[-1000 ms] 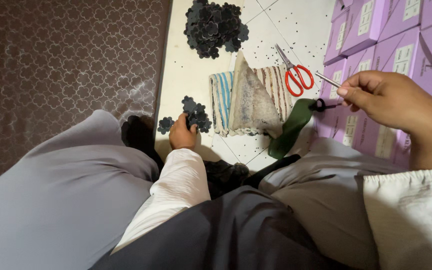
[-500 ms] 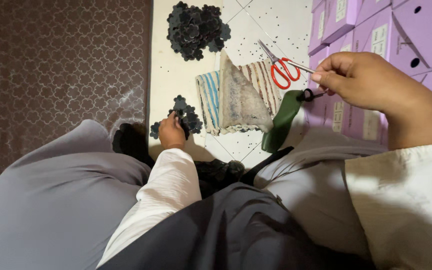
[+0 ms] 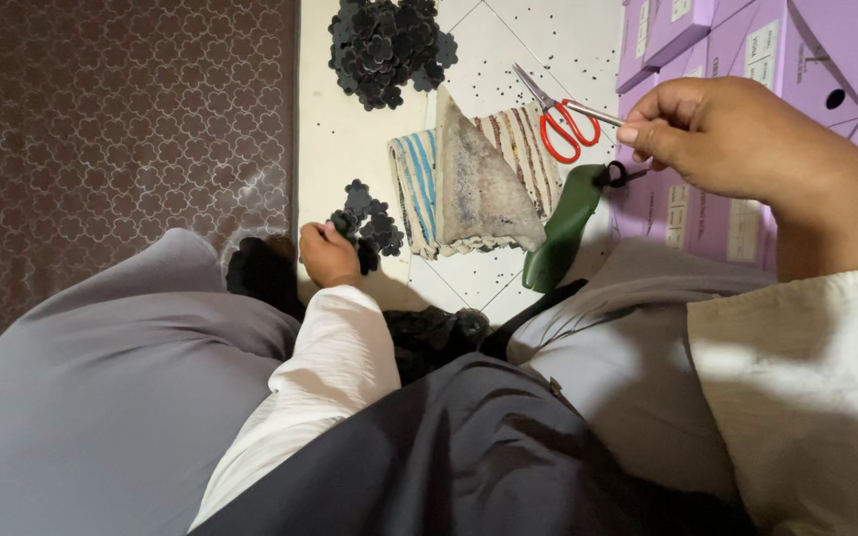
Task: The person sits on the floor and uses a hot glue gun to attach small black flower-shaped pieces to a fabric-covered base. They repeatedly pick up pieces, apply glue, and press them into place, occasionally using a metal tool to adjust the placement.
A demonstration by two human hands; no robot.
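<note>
My left hand (image 3: 328, 253) rests on the tiled floor at a small heap of black flower-shaped pieces (image 3: 374, 223), its fingers closed on one of them. My right hand (image 3: 717, 134) is raised at the right and pinches a thin metal needle (image 3: 603, 114) between thumb and fingertips. The needle points left, toward the red-handled scissors (image 3: 560, 121). A larger pile of the same black pieces (image 3: 389, 40) lies farther away at the top.
A folded striped cloth (image 3: 469, 184) lies between the two heaps. Beside it is a green object (image 3: 560, 230) with a black loop. Purple boxes (image 3: 747, 50) are stacked at the right. A brown patterned carpet (image 3: 121, 129) covers the left. My grey-clad legs fill the foreground.
The view has shifted a little. My right hand has risen slightly with the needle still pinched. My left hand stays at the small heap of black pieces.
</note>
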